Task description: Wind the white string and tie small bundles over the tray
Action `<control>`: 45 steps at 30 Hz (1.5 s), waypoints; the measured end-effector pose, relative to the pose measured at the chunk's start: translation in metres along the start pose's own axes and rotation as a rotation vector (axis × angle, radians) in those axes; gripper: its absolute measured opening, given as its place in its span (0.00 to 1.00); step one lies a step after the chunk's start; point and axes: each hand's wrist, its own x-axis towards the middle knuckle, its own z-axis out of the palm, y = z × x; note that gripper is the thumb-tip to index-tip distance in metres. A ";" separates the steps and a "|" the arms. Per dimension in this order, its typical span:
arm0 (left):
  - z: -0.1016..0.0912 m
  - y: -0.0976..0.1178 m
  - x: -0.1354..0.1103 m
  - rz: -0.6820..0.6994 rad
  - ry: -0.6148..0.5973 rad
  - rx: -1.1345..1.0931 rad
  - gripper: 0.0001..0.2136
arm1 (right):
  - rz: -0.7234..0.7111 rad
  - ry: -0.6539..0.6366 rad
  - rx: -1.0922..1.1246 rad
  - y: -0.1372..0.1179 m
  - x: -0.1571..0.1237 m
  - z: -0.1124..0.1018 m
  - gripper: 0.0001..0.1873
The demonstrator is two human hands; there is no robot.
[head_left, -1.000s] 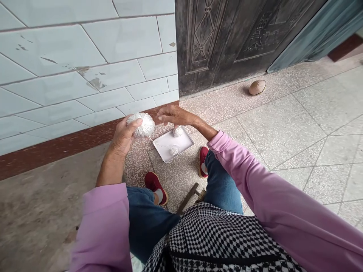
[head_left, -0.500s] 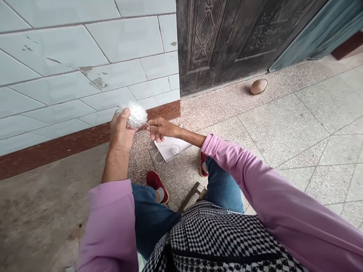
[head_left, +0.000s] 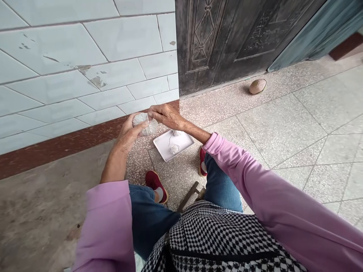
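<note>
My left hand [head_left: 129, 134] is closed round a white ball of thread [head_left: 145, 124], held up in front of me. My right hand [head_left: 166, 115] reaches over the top of the ball, its fingertips pinched on the thread against it. A thin strand hangs down from my right hand to a white tray [head_left: 187, 141] on the floor. In the tray lie two small white tangles of thread [head_left: 175, 148].
I sit on a low wooden stool [head_left: 190, 194], red shoes [head_left: 154, 182] either side of the tray. A tiled wall [head_left: 85, 68] stands left, a dark metal door [head_left: 227, 37] ahead. A round tan object [head_left: 257, 86] lies by the door sill.
My left hand lowered the ball and moved it right. My right hand went from the ball's right side up over its top, drawing the thread with it.
</note>
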 end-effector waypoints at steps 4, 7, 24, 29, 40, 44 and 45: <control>0.014 0.012 -0.009 -0.117 -0.151 -0.085 0.35 | -0.046 0.036 -0.019 0.008 0.004 -0.007 0.20; 0.016 0.016 -0.007 -0.109 -0.243 -0.102 0.32 | -0.106 0.037 0.000 0.016 0.007 -0.005 0.20; 0.023 0.019 -0.013 -0.098 -0.155 -0.154 0.34 | -0.037 0.117 0.109 0.041 0.011 -0.007 0.18; 0.032 0.027 -0.017 -0.068 -0.134 -0.203 0.34 | 0.049 0.160 0.227 0.053 0.017 -0.004 0.20; 0.047 0.022 -0.013 0.037 0.082 -0.419 0.37 | 0.201 0.124 0.368 0.067 0.030 0.022 0.21; 0.043 0.018 -0.004 0.095 0.158 -0.464 0.34 | 0.152 0.042 0.215 0.063 0.023 0.023 0.20; 0.041 0.017 -0.002 0.107 0.180 -0.458 0.34 | 0.130 0.013 0.165 0.060 0.020 0.024 0.20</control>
